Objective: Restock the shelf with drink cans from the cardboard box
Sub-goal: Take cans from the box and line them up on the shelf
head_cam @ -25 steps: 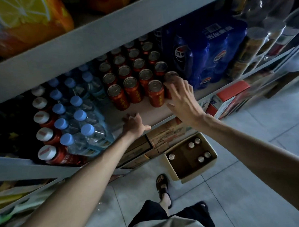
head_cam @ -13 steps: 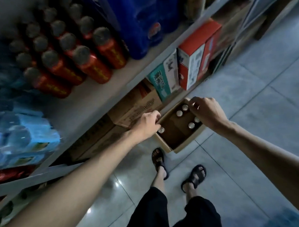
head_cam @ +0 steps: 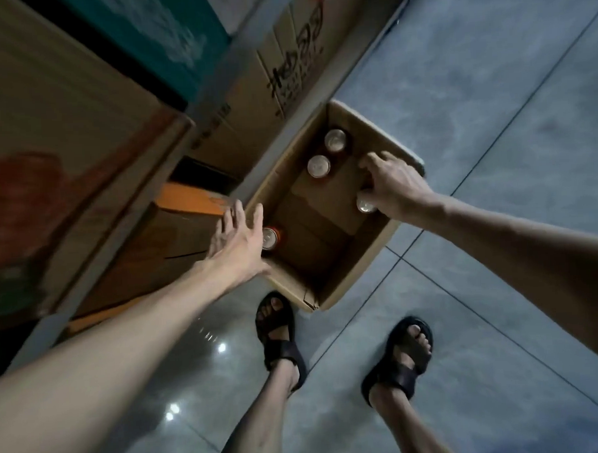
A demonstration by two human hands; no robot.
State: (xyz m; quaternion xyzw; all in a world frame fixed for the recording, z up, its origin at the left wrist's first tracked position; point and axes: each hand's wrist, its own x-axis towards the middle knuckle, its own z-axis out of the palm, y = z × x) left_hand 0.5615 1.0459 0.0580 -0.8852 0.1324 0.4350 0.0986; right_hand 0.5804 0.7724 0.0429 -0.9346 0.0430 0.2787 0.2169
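Observation:
An open cardboard box (head_cam: 359, 275) stands on the floor tiles beside the shelf. Several drink cans stand upright in it: two at the far end (head_cam: 335, 139) (head_cam: 319, 166), one red can in the left corner (head_cam: 271, 237), one by the right wall (head_cam: 366, 204). My left hand (head_cam: 238, 246) hovers over the box's left rim with fingers spread, next to the red can, and holds nothing. Inside the box, my right hand (head_cam: 395, 184) has its fingers spread down over the right-hand cans, and its thumb touches the can by the wall. Whatever lies under that palm is hidden.
The grey shelf rail (head_cam: 222, 79) runs diagonally at upper left, with brown cartons (head_cam: 277, 73) and an orange-topped carton (head_cam: 190, 200) stacked beneath it. My feet in black sandals (head_cam: 278, 333) (head_cam: 404, 352) stand on glossy grey tiles just in front of the box.
My view dropped from the shelf's can rows to the floor. Both hands came down from the shelf to the box; the right one is now inside, over the cans.

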